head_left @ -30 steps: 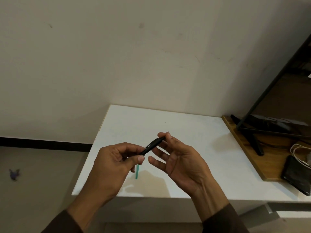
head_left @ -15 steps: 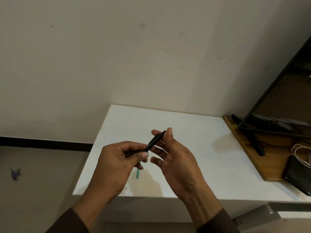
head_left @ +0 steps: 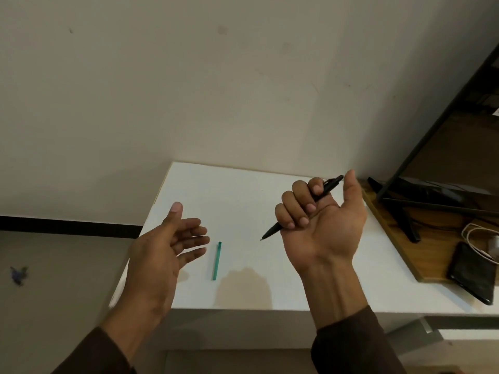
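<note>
The right hand [head_left: 324, 228] gripped the pen [head_left: 329, 187] in a fist above the table [head_left: 243, 190], tip pointing down-left. The left hand [head_left: 164, 247] was released and empty. The green stick [head_left: 216, 260] lay on the table between them, probably still to be dealt with.

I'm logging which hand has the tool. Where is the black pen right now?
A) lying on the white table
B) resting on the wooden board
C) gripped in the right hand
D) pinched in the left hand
C: the right hand has its fingers curled round the black pen, while the left hand is open and holds nothing.
</note>
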{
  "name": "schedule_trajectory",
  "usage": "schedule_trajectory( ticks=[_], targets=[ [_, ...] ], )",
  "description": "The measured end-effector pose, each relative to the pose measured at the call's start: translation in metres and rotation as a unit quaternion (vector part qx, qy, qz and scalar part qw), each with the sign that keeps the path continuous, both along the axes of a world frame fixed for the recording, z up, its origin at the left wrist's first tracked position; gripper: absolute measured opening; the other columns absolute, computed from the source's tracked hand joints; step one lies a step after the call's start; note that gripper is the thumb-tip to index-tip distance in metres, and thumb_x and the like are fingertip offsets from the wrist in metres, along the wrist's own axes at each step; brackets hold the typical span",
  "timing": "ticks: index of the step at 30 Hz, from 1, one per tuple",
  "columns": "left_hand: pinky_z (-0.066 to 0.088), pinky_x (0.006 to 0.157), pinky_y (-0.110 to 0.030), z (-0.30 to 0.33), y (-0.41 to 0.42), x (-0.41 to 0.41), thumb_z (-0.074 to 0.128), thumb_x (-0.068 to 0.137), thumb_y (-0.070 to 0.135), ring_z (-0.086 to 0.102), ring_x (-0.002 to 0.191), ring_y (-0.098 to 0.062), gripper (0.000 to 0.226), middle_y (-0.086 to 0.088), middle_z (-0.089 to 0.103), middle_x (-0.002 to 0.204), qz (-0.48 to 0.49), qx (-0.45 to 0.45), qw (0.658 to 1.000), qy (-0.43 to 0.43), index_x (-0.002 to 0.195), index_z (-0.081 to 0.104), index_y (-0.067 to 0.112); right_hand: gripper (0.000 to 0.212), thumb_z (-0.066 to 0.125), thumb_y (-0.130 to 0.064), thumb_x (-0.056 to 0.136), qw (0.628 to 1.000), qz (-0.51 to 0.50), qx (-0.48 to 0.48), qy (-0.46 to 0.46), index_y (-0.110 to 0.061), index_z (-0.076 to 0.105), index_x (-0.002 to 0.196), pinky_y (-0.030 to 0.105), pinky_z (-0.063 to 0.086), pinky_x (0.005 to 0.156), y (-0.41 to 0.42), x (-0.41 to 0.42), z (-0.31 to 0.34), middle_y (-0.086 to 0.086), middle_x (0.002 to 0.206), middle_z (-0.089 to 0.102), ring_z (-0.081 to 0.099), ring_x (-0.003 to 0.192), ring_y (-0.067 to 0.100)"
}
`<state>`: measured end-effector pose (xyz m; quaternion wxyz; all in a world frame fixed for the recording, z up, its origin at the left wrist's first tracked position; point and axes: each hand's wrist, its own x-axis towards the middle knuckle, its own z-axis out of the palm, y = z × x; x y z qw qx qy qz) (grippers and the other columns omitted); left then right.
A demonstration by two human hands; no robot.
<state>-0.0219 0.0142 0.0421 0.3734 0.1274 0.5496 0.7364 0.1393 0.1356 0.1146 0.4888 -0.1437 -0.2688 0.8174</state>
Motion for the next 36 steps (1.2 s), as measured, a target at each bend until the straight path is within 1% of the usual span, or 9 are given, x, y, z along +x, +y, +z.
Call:
schedule_trajectory(
  ticks=[2,4,7,12,17,36],
  targets=[
    [0.059,0.084,-0.047,-0.003,0.001,0.003,0.069,0.073,0.064,0.080,0.086,-0.030,0.055,-0.017,0.081,0.090,-0.009,0.000,1.000,-0.002,0.084,0.083,0.012,0.053,0.038,-0.058,0.095,1.000,0.006,-0.002,0.014,-0.017,0.036,0.063,0.028,0.017,0.045,-0.003,0.000,0.001,-0.002,0.057,0.020,0.014,0.045,0.015],
    [0.059,0.082,-0.046,-0.004,0.001,0.005,0.069,0.072,0.064,0.080,0.084,-0.029,0.054,-0.016,0.081,0.089,-0.013,0.000,1.000,0.001,0.083,0.084,0.013,0.051,0.035,-0.057,0.093,1.000,0.009,-0.003,0.024,-0.017,0.032,0.062,0.029,0.014,0.046,-0.004,-0.001,0.001,-0.002,0.056,0.019,0.013,0.045,0.015],
    [0.058,0.080,-0.045,-0.007,0.002,0.005,0.069,0.075,0.061,0.080,0.080,-0.027,0.051,-0.015,0.080,0.086,-0.016,0.002,1.000,-0.004,0.083,0.084,0.012,0.049,0.032,-0.055,0.092,1.000,0.008,-0.005,0.025,-0.017,0.029,0.061,0.028,0.013,0.045,-0.006,-0.001,0.000,-0.002,0.055,0.018,0.011,0.045,0.015],
    [0.058,0.080,-0.045,-0.010,0.003,0.006,0.069,0.077,0.057,0.079,0.079,-0.026,0.048,-0.014,0.079,0.082,-0.028,0.008,1.000,0.002,0.081,0.084,0.012,0.049,0.033,-0.053,0.091,1.000,-0.007,-0.006,0.001,-0.018,0.026,0.057,0.024,0.013,0.042,-0.006,-0.001,0.001,-0.003,0.051,0.016,0.010,0.042,0.014],
    [0.057,0.080,-0.045,-0.012,0.002,0.006,0.069,0.076,0.055,0.079,0.079,-0.026,0.046,-0.014,0.079,0.083,-0.031,0.015,0.999,0.008,0.080,0.084,0.012,0.051,0.033,-0.055,0.092,1.000,-0.004,-0.010,0.002,-0.018,0.027,0.057,0.025,0.012,0.042,-0.007,-0.001,0.002,-0.004,0.051,0.017,0.010,0.043,0.014],
    [0.057,0.078,-0.044,-0.012,0.003,0.003,0.070,0.074,0.054,0.079,0.078,-0.026,0.046,-0.015,0.079,0.083,-0.034,0.024,0.999,0.016,0.080,0.084,0.011,0.050,0.032,-0.053,0.092,1.000,-0.015,-0.007,0.012,-0.019,0.027,0.055,0.022,0.013,0.041,-0.009,-0.002,0.003,-0.005,0.049,0.018,0.010,0.042,0.013]
  ],
)
